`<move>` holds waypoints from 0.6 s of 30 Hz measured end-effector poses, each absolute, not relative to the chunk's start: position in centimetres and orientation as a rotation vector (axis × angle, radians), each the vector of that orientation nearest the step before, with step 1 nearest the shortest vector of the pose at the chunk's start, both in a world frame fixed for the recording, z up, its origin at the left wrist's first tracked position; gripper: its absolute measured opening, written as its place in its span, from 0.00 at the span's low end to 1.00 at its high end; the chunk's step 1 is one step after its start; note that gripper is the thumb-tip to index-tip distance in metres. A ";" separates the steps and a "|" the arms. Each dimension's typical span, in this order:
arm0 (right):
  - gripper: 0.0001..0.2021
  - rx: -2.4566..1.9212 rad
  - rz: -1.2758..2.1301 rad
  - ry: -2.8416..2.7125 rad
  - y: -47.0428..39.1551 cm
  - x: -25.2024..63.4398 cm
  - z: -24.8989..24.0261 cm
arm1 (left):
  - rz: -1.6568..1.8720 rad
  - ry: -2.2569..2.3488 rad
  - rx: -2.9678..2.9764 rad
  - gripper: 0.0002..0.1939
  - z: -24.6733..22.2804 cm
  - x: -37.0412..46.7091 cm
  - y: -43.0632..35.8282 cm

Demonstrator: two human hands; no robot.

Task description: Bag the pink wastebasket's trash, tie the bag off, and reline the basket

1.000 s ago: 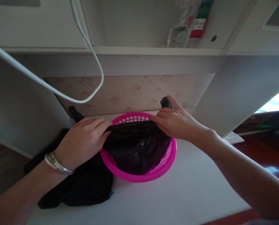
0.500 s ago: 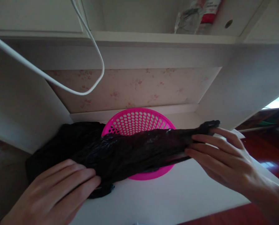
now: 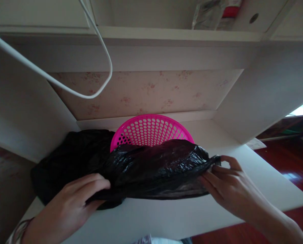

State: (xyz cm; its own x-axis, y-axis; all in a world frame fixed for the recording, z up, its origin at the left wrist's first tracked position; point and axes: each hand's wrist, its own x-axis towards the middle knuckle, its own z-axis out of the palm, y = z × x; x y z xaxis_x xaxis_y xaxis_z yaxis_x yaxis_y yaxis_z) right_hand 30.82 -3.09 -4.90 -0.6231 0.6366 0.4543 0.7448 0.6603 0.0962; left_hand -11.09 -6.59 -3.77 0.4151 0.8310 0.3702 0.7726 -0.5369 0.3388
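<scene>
A thin, shiny black plastic bag (image 3: 161, 169) is stretched between my two hands, in front of a pink perforated basket (image 3: 151, 117). My left hand (image 3: 72, 195) pinches the bag's edge at the left, thumb below and fingers above. At the right end, my right hand (image 3: 225, 179) is closed on the bag's gathered corner. The bag hides the lower part of the basket. More black material (image 3: 75, 152) lies heaped to the left of the basket; I cannot tell whether it belongs to the same bag.
A white desk surface (image 3: 207, 217) lies under the basket, with white side panels left and right. A white cable (image 3: 85, 96) loops down at upper left. Above, a shelf (image 3: 166, 34) holds a clear package (image 3: 207, 17) and a red-and-white container (image 3: 230, 12).
My right hand has moved slightly left and down, and the bag has gone from a narrow twisted strip to a wider, spread sheet. My left hand has turned, its thumb now showing below.
</scene>
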 end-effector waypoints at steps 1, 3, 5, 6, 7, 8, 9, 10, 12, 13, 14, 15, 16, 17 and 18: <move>0.12 -1.159 -0.393 -2.493 -2.5 31.0 -5.5 | 0.738 1.442 2.434 0.14 -3.8 -11.2 -6.0; 0.15 -1.326 -0.310 -2.458 -1.5 31.2 -6.3 | 0.700 1.430 2.256 0.09 -3.7 -11.4 -4.7; 0.18 -1.485 -0.071 -2.368 -0.6 31.2 -6.7 | 0.723 1.376 2.154 0.06 -3.6 -12.0 -3.6; 0.18 -1.546 0.110 -2.308 -0.2 31.2 -6.7 | 0.763 1.339 2.123 0.06 -3.6 -12.3 -3.1; 0.19 -1.591 0.327 -2.234 0.2 31.1 -6.6 | 0.801 1.323 2.089 0.09 -3.7 -12.6 -2.6; 0.20 -1.618 0.565 -2.136 0.6 31.0 -6.5 | 0.840 1.332 2.047 0.12 -3.7 -12.9 -2.1; 0.21 -1.624 0.800 -2.011 0.9 30.9 -6.4 | 0.888 1.370 1.984 0.13 -3.8 -13.2 -1.7; 0.22 -1.612 1.008 -1.864 1.3 30.8 -6.2 | 0.951 1.426 1.892 0.13 -3.9 -13.3 -1.2; 0.24 -1.548 1.288 -1.554 2.1 30.6 -5.9 | 1.107 1.539 1.624 0.08 -3.8 -13.1 0.0; 0.24 -1.506 1.362 -1.416 2.5 30.4 -5.8 | 1.173 1.568 1.473 0.06 -3.7 -12.8 0.7; 0.24 -1.465 1.410 -1.302 2.9 30.3 -5.7 | 1.223 1.574 1.339 0.04 -3.6 -12.3 1.4; 0.23 -1.426 1.446 -1.211 3.4 30.3 -5.7 | 1.248 1.558 1.234 0.04 -3.5 -11.8 2.3; 0.23 -1.395 1.474 -1.135 3.8 30.2 -5.7 | 1.259 1.532 1.156 0.06 -3.6 -11.3 3.2; 0.22 -1.374 1.492 -1.076 4.3 30.1 -5.8 | 1.270 1.505 1.099 0.09 -3.7 -10.8 4.1; 0.22 -1.362 1.500 -1.036 4.7 30.1 -6.0 | 1.286 1.480 1.059 0.12 -4.0 -10.4 5.0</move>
State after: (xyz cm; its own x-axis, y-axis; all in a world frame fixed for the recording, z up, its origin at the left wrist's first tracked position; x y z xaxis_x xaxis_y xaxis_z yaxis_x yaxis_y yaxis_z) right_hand 30.09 4.72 -5.99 -0.0574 0.9512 -0.3033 -0.0527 -0.3062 -0.9505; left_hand -10.40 5.03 -4.01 -0.2478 0.9652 -0.0837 0.0517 0.0994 0.9937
